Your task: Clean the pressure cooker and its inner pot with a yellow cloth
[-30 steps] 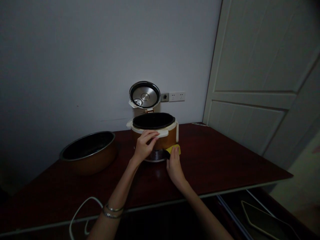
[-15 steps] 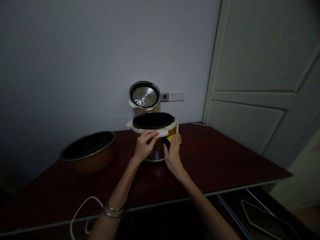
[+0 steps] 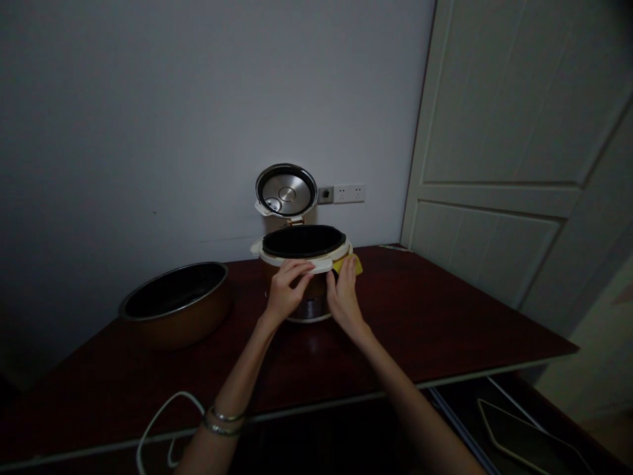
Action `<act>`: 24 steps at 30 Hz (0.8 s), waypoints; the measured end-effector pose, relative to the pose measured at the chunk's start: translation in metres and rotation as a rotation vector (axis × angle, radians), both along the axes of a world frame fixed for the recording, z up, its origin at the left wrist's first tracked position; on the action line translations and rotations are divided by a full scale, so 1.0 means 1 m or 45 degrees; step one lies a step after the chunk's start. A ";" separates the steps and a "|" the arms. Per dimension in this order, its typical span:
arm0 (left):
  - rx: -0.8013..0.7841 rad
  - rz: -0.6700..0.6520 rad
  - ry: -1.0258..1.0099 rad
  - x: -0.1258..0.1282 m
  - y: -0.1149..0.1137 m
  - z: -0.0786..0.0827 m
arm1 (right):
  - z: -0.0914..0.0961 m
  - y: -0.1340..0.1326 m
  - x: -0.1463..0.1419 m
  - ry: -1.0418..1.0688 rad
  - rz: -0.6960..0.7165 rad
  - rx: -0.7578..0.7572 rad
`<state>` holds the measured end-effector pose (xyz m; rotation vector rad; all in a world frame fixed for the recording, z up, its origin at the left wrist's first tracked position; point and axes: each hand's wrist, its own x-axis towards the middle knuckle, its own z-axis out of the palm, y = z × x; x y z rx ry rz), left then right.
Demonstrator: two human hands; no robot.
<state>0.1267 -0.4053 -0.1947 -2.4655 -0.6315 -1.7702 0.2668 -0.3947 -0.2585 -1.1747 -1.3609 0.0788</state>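
In the middle of the view an electric cooker (image 3: 315,309) with a brown body and a white rim stands on the table. Its round lid (image 3: 287,191) is raised, showing a metal inner plate, and the dark inside is exposed. My left hand (image 3: 284,290) has its fingers closed on the white handle (image 3: 324,265) at the cooker's front. A yellow cloth (image 3: 357,264) is in my right hand (image 3: 344,300), pressed against the right front side of the cooker; the fingers cover most of it.
A wide brown pot (image 3: 182,324) with a dark inside sits to the left on the dark red table (image 3: 420,316). A white cable (image 3: 163,404) hangs over the front edge. Wall sockets (image 3: 349,193) are behind. At the lower right an open drawer (image 3: 462,419) juts out.
My right hand has moved slightly up along the cooker's side with the yellow cloth. My left hand keeps its place on the handle.
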 end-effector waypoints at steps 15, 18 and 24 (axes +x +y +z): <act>0.004 0.019 -0.012 0.001 -0.001 0.000 | -0.039 0.018 0.019 0.054 0.051 -0.230; 0.004 0.019 -0.017 0.001 -0.001 -0.001 | -0.018 0.019 0.019 -0.039 0.013 -0.060; -0.005 0.022 -0.028 0.002 -0.001 -0.002 | -0.045 0.012 0.006 -0.066 -0.032 -0.040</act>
